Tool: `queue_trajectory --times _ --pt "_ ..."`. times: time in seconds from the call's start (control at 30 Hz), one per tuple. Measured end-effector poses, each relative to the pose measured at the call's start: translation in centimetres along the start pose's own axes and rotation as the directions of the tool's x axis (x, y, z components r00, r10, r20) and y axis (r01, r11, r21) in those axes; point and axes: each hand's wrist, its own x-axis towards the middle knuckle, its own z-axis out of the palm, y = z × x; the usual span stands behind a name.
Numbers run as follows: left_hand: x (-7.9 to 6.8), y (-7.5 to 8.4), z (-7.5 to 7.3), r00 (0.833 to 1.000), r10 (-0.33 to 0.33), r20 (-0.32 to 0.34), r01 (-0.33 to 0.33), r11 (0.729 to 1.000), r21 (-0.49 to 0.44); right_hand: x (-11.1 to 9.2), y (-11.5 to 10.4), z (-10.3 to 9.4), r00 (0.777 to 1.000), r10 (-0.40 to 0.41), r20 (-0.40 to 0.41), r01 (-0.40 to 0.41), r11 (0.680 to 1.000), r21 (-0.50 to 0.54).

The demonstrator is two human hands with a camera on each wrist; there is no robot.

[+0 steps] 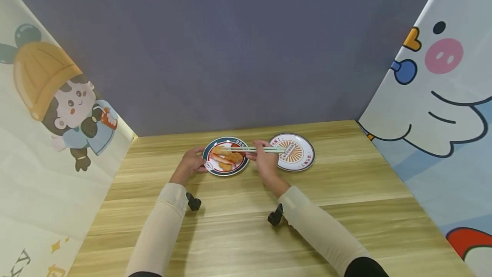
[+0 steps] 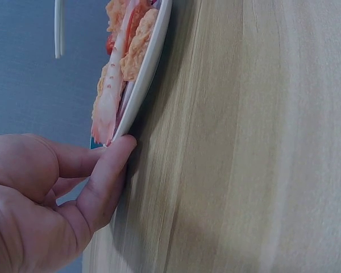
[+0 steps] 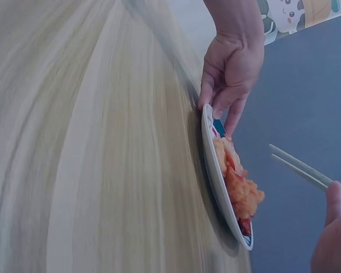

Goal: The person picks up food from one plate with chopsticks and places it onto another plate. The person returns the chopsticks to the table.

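On the table sits a plate (image 1: 215, 172) with a teal and white rim, its near left edge pinched between the thumb and fingers of my left hand (image 1: 191, 161). Golden fried pieces (image 1: 233, 157) and a long pink-white piece (image 2: 109, 102) lie on it. My right hand (image 1: 266, 163) grips a pair of pale chopsticks (image 1: 237, 150), which point left over the food. In the right wrist view the chopstick tips are apart from the food. A second plate (image 1: 306, 160), white with an orange ray pattern, stands just right of that hand.
The wooden table (image 1: 226, 234) ends at a grey-blue wall (image 1: 230, 54) behind the plates. Cartoon-printed panels (image 1: 38, 174) flank it on both sides. Small black devices (image 1: 194, 202) are strapped at both wrists.
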Motion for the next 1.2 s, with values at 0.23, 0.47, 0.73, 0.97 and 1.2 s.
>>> queue_trajectory --times 0.23,0.47,0.73,0.97,1.2 --pt "-0.1 0.1 0.1 1.0 -0.002 -0.007 0.003 1.0 0.01 0.0 -1.4 -1.2 1.0 -0.017 0.001 0.017 0.998 -0.059" --pt "0.3 -0.1 0.3 1.0 0.028 -0.001 -0.029 0.999 -0.024 -0.1 -3.2 -2.6 0.996 -0.068 0.051 0.072 0.994 -0.085" --pt "0.4 -0.3 0.3 1.0 0.007 -0.008 -0.007 1.0 -0.02 -0.2 -4.9 -4.5 0.959 -0.216 0.183 0.256 0.939 -0.232" --pt "0.4 -0.3 0.2 1.0 0.006 -0.01 -0.006 1.0 -0.013 -0.8 -5.5 -5.9 0.773 -0.544 0.326 0.629 0.593 -0.503" --pt "0.3 -0.3 0.3 1.0 0.009 -0.011 -0.009 1.0 -0.019 -1.0 -4.5 -7.1 0.469 -0.699 0.539 0.882 0.339 -0.328"
